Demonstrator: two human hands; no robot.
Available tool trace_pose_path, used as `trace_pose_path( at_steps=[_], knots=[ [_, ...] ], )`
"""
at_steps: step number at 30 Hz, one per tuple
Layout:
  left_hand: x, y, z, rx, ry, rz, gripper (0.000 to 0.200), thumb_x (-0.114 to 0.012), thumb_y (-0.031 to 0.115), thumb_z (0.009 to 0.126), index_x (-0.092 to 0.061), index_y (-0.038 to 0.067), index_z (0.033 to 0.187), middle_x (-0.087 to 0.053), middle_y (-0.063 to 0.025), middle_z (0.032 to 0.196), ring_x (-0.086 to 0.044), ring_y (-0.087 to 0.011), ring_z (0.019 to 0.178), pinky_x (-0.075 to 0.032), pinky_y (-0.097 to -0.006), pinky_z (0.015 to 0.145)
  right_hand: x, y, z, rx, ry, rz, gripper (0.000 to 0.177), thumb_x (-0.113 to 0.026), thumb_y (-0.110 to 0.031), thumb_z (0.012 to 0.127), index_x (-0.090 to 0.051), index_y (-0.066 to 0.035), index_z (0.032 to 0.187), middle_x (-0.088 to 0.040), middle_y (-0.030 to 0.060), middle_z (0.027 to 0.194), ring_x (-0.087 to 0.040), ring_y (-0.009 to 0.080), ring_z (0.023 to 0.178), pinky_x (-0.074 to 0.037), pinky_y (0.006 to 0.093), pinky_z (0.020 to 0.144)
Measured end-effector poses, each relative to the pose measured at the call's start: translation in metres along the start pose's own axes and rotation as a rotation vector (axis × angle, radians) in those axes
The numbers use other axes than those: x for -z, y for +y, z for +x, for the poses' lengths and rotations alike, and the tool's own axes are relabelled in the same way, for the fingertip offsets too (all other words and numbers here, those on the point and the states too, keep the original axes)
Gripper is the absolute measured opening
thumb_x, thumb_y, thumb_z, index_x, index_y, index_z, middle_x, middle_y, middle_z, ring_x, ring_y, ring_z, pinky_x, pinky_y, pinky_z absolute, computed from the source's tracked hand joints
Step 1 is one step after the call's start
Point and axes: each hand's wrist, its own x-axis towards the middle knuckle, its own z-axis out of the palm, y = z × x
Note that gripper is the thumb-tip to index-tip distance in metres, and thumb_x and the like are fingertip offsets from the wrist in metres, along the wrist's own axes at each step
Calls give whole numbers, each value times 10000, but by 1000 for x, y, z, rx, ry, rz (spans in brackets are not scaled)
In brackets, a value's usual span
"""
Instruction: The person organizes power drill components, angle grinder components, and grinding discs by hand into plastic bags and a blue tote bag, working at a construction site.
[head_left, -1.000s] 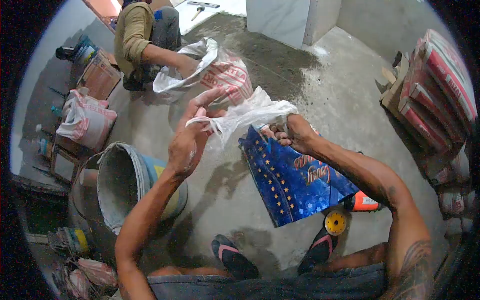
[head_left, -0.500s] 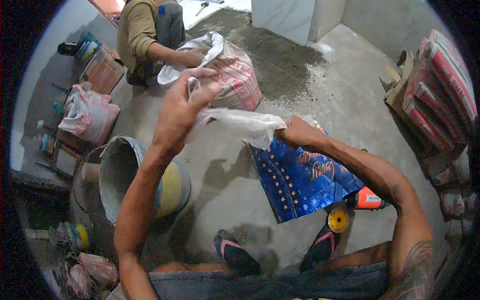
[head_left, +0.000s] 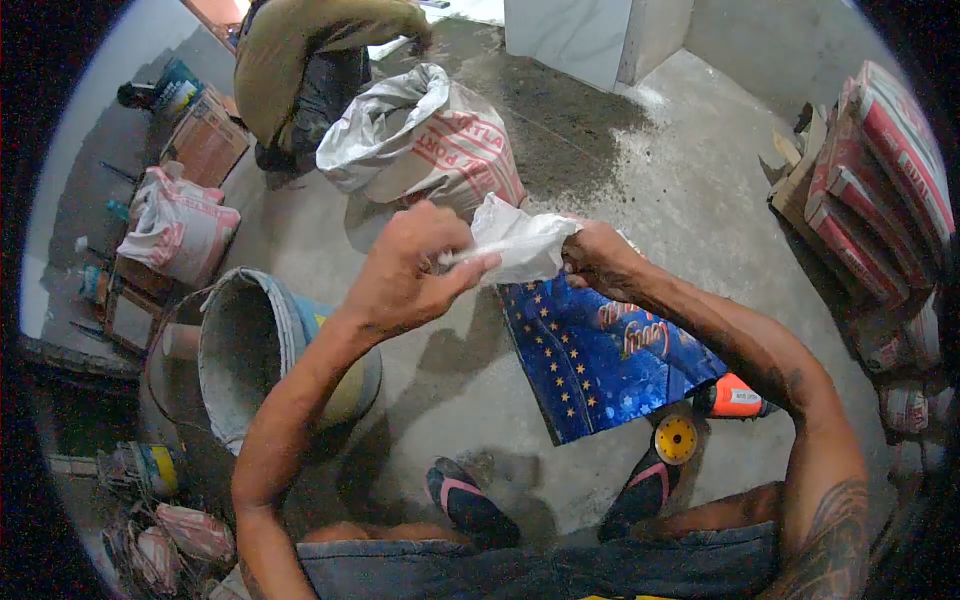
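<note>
A crumpled white plastic sheet or bag [head_left: 525,242] is stretched between both hands in front of my body. My left hand [head_left: 415,270] is at its left end, thumb and fingers curled in on the plastic. At the right end, the closed fingers of my right hand [head_left: 605,262] pinch the plastic. Below and behind my right hand, a blue printed sheet [head_left: 590,360] with gold stars lies on the floor. Just beyond my left hand stands an open white cement sack [head_left: 465,150] with red print.
A co-worker [head_left: 310,60] bends over at the upper left, beside dark mortar [head_left: 560,110]. A bucket [head_left: 245,350] lies tilted at left. Cement sacks [head_left: 880,190] are stacked at right. A yellow disc [head_left: 676,440] and an orange tool [head_left: 735,397] are near my right foot.
My left hand has come down and to the right, nearer my right hand, and the plastic has bunched up. The co-worker's hand has left the open sack and the co-worker now leans toward the mortar.
</note>
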Motion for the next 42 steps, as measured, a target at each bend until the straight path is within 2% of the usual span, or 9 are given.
trace_pose_path(
  at_steps=[2, 8, 11, 17, 20, 32, 35, 38, 42],
  knots=[
    [2, 2, 8, -102, 183, 18, 204, -642, 163, 885, -549, 18, 776, -553, -26, 705, -541, -134, 627, -429, -266, 604, 10, 3, 4, 242, -102, -748, 216, -567, -114, 830, -606, -21, 1021, -616, 124, 760, -625, 183, 642, -495, 311, 497],
    [9, 17, 18, 476, 131, -543, 268, -504, 330, 979, -578, 91, 882, -537, 55, 753, -487, -40, 681, -399, -213, 614, -9, 25, 12, 456, -115, -917, 257, -572, -235, 849, -617, -16, 975, -657, 136, 805, -660, 260, 711, -524, 379, 641],
    [13, 5, 20, 498, 21, -735, 336, -466, 369, 989, -595, 88, 1120, -585, 26, 923, -514, -60, 749, -427, -208, 673, -20, -22, -8, -204, -202, -484, 336, -578, -306, 850, -605, -20, 1024, -666, 154, 920, -652, 263, 826, -504, 397, 733],
    [15, 9, 20, 545, 86, -1017, 423, -516, 270, 974, -503, 56, 1338, -594, 0, 1004, -529, -39, 796, -436, -194, 622, -20, 10, -2, 647, -81, -578, 500, -513, -459, 890, -596, -40, 1149, -650, 156, 1034, -594, 259, 948, -451, 379, 864],
    [18, -6, 14, 531, 62, -943, 397, -525, 260, 968, -526, 49, 1305, -585, -4, 1021, -519, -42, 804, -431, -197, 625, -14, -16, -10, 104, -251, -467, 511, -522, -452, 888, -577, -44, 1191, -645, 173, 1056, -596, 279, 972, -445, 388, 892],
    [-30, -28, -13, 866, 72, -731, 406, -546, 443, 933, -608, 42, 940, -599, -15, 830, -557, -79, 718, -463, -238, 558, 0, 7, 6, -43, -42, -441, 382, -563, -317, 856, -586, -14, 1088, -660, 156, 891, -628, 292, 754, -503, 394, 707],
    [-42, -7, -14, 942, 138, -889, 392, -492, 425, 959, -554, 53, 1063, -585, -20, 882, -589, -117, 742, -549, -286, 622, -2, 30, 23, 673, 100, -543, 360, -483, -351, 919, -564, -45, 1090, -636, 116, 796, -563, 230, 565, -462, 348, 525],
    [-54, -6, -12, 915, 174, -1114, 306, -462, 383, 978, -546, 97, 1045, -509, 20, 713, -515, -104, 550, -501, -251, 520, -6, 22, 20, 40, -85, 510, 401, -357, -446, 968, -549, -103, 1050, -592, 53, 721, -439, 138, 444, -337, 280, 398],
    [-61, -17, -18, 834, 126, -1259, 268, -484, 368, 976, -526, 104, 960, -420, 42, 609, -405, -64, 452, -381, -208, 436, -17, -27, -3, 78, 52, 769, 470, -254, -515, 976, -534, -138, 1003, -564, 19, 687, -371, 100, 423, -269, 245, 370]
  ],
)
